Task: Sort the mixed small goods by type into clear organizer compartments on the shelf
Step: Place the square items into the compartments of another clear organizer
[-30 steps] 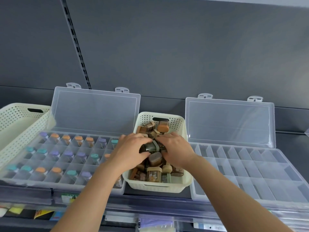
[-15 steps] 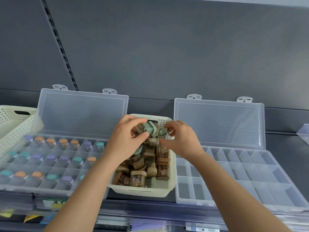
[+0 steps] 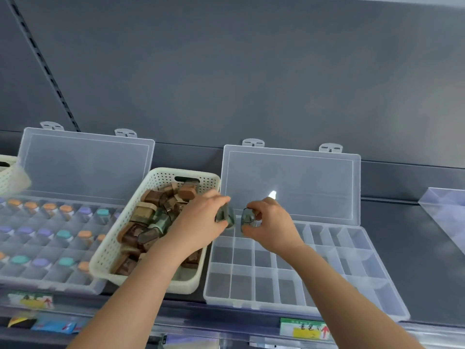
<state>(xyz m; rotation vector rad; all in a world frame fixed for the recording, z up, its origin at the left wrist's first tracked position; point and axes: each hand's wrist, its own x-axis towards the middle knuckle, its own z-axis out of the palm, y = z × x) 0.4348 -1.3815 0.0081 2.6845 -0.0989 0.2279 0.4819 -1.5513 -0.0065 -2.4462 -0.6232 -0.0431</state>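
Observation:
A cream perforated basket (image 3: 120,245) on the shelf holds several small brown and green jars (image 3: 148,212). To its right lies an open clear organizer (image 3: 352,270) with bare compartments. My left hand (image 3: 201,222) grips a small dark green jar (image 3: 222,214) above the organizer's back left corner. My right hand (image 3: 271,225) grips a second dark green jar (image 3: 248,217) right beside it, over the back row of compartments.
A second open clear organizer (image 3: 50,280) on the left holds small bottles with orange, purple and teal caps. Another cream basket (image 3: 10,177) shows at the far left edge. A clear divider (image 3: 445,210) stands at the right. Price labels (image 3: 302,327) line the shelf front.
Both hands lifted out of the basket, each with a green jar, and moved right over the bare organizer's back left corner. The view shifted right.

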